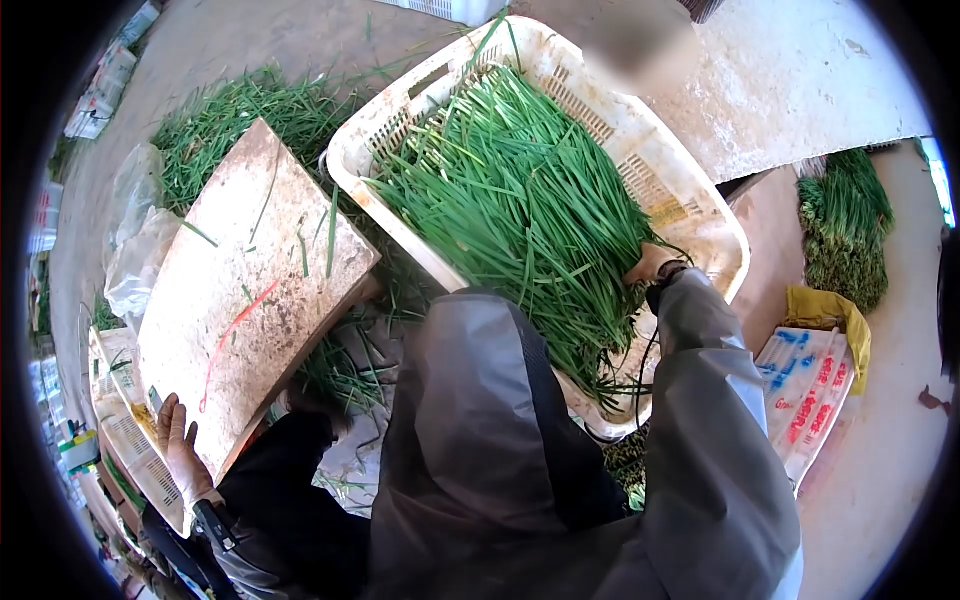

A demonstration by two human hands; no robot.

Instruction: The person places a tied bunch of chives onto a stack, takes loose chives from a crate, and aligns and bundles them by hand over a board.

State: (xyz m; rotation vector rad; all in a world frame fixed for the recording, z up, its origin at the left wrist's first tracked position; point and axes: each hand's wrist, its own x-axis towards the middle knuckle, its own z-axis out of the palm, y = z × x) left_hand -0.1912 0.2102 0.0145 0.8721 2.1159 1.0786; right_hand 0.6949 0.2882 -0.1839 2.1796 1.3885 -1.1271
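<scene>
A large white plastic crate (715,225) holds a thick pile of long green leaves (520,180). My right hand (654,263) is at the pile's right end, closed around some leaves, its fingertips partly hidden among them. At the lower left, my left hand (184,452) rests against the near edge of a tilted, stained board (250,290), its fingers stretched out. A red string and a few loose leaves lie on that board.
Loose leaves (250,115) are heaped behind the board, beside clear plastic bags (140,240). More crates (140,460) stand at the lower left. To the right are a bundle of greens (845,230), a yellow cloth (835,315) and a white box with red writing (805,400).
</scene>
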